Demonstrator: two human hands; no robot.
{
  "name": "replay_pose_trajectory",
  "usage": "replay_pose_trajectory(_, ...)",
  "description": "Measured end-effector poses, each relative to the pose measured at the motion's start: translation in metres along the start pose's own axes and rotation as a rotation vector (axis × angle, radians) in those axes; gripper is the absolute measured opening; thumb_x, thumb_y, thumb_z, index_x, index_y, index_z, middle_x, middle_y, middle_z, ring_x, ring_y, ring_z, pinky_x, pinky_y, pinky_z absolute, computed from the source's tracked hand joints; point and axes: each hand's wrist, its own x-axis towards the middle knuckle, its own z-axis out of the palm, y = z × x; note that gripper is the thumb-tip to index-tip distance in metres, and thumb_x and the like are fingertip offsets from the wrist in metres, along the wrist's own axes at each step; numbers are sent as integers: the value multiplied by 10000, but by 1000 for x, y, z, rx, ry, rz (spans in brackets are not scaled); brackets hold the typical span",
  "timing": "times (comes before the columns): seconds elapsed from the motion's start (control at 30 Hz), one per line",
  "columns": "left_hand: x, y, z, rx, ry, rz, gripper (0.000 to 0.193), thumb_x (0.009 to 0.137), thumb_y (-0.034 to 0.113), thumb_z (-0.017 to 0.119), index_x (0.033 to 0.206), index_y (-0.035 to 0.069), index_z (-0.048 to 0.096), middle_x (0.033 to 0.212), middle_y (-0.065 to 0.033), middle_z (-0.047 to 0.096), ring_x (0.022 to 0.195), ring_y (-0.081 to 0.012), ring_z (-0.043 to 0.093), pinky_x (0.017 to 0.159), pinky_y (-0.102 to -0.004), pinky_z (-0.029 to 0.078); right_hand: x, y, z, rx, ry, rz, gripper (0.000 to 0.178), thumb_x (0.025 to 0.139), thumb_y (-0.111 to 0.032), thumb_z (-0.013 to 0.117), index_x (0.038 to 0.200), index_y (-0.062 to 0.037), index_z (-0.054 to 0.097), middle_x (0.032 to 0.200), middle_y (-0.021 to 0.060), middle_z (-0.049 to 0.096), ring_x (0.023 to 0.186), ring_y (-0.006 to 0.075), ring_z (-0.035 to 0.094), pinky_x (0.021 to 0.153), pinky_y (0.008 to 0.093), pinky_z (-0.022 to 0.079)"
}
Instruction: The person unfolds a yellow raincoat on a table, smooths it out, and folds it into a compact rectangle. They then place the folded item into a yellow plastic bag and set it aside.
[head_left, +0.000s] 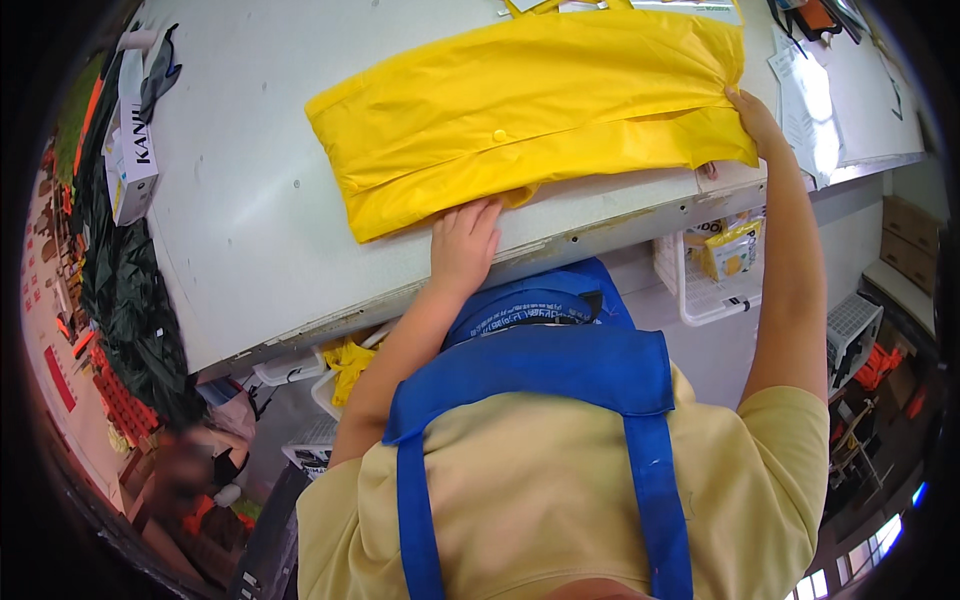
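A folded yellow raincoat (540,100) of smooth, shiny fabric lies as a long strip across the table. One round snap button shows near its middle, on the flap along the near side. At the raincoat's right end, my right hand (757,122) grips the edge, thumb on top. Its other fingers pass beneath the fabric, with fingertips showing below the near edge. My left hand (466,242) rests by the near edge, left of the middle, fingers stretched out and fingertips touching the fabric. Beside those fingertips a small fold of yellow fabric pokes out.
A pale table (240,200) ends in a worn front edge. At its left stands a white box (130,165), beside dark green fabric (125,290) hanging down. Papers (805,100) lie at the right. Below hangs a white basket (700,290) with yellow packages. Another person (190,475) sits lower left.
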Motion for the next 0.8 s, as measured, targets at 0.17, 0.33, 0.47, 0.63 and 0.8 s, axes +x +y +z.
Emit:
replay_pose_trajectory(0.17, 15, -12, 8, 191, 55, 111, 327, 697, 174, 731, 1018, 140, 675, 1014, -36, 617, 899, -237, 576, 735, -377, 447, 2, 2, 2, -23, 9, -20, 471, 944, -369, 510, 1200, 26, 521, 1053, 115, 625, 873, 177, 622, 775, 293, 502)
replay_pose_trajectory(0.33, 19, -5, -8, -82, 127, 9, 214, 774, 127, 688, 982, 79, 672, 877, -76, 649, 759, -239, 608, 679, -348, 479, -27, -17, 5, -749, 586, -469, 455, 923, -362, 542, 1173, 18, 536, 997, 146, 625, 897, 213, 609, 807, 311, 480)
replay_pose_trajectory(0.47, 27, -1, -27, -268, 136, -220, 190, 827, 54, 585, 1005, 21, 644, 831, -135, 663, 749, -277, 633, 680, -339, 501, -116, -33, 110, -704, 562, -955, 258, 874, -177, 607, 1101, -55, 603, 950, 96, 627, 853, 215, 613, 754, 303, 490)
replay_pose_trajectory(0.63, 49, -18, -25, -284, 40, -266, 208, 810, 78, 570, 995, 22, 649, 801, -144, 668, 748, -320, 640, 686, -367, 507, -180, 12, 262, -450, -157, -963, 184, 823, -114, 636, 1001, -66, 644, 867, 140, 644, 814, 316, 629, 712, 371, 516)
replay_pose_trajectory(0.8, 51, -2, -28, 187, 27, -118, 84, 764, 110, 607, 827, 90, 659, 889, -40, 560, 816, -253, 596, 642, -388, 504, -176, 15, 284, -304, -14, -886, 156, 835, -86, 613, 984, -52, 647, 907, 142, 647, 784, 274, 638, 698, 337, 514)
